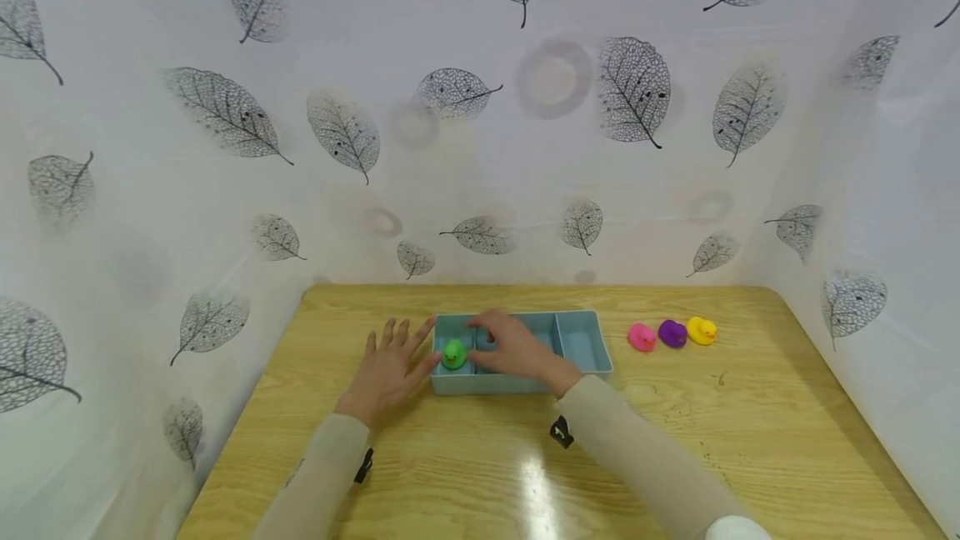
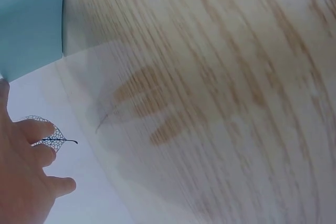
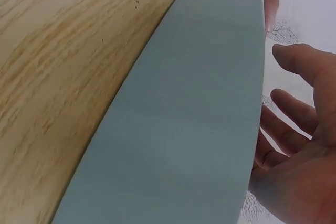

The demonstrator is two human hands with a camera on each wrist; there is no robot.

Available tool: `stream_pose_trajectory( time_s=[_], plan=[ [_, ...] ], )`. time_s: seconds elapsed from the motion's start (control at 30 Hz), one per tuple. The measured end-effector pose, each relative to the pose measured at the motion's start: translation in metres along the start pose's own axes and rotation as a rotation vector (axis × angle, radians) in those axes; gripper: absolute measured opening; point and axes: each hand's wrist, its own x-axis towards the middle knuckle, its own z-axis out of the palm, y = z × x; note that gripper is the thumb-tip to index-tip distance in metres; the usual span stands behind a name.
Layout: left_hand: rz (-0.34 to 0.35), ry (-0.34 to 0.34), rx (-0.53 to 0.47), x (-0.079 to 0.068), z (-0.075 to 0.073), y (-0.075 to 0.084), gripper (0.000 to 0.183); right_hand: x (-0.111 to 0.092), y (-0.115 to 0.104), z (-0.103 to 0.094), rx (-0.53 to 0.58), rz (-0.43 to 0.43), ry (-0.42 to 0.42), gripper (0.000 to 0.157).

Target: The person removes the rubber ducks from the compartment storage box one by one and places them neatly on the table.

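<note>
A pale blue divided box lies on the wooden table, and a green toy duck sits in its left compartment. My left hand is at the box's left end with fingers spread, its index fingertip and thumb right at the rim. Over the compartments hovers my right hand, thumb and fingers apart just right of the duck, holding nothing. In the right wrist view, that hand shows loosely bent fingers beyond the box's long side wall. The left wrist view catches the left hand beside a box corner.
Right of the box, a pink duck, a purple duck and a yellow duck stand in a row on the table. A white leaf-print sheet hangs behind the table and along both sides.
</note>
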Motion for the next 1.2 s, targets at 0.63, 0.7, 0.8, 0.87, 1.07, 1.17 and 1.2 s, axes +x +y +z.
stream_pose_trajectory(
  time_s=[0.63,0.7,0.8,0.87,1.07,1.17,1.2],
  plan=[
    [-0.003,0.019,0.041,0.003,0.000,0.001,0.075,0.018,-0.004,0.024,-0.124,0.081,-0.070,0.052],
    [-0.001,0.018,0.035,0.002,-0.001,0.002,0.075,0.020,-0.006,0.025,-0.144,0.102,-0.081,0.053],
    [-0.003,0.010,0.037,0.002,-0.002,0.002,0.074,0.022,-0.007,0.028,-0.162,0.124,-0.093,0.054],
    [-0.004,0.006,0.035,0.001,-0.003,0.003,0.074,0.024,-0.008,0.029,-0.171,0.140,-0.098,0.054],
    [-0.006,-0.003,0.033,0.001,-0.003,0.002,0.074,0.029,-0.011,0.033,-0.196,0.180,-0.097,0.053],
    [-0.007,-0.005,0.029,0.001,-0.003,0.002,0.074,0.031,-0.012,0.034,-0.207,0.191,-0.103,0.053],
    [-0.009,-0.007,0.027,0.001,-0.003,0.002,0.074,0.031,-0.013,0.034,-0.210,0.195,-0.107,0.054]
  ],
)
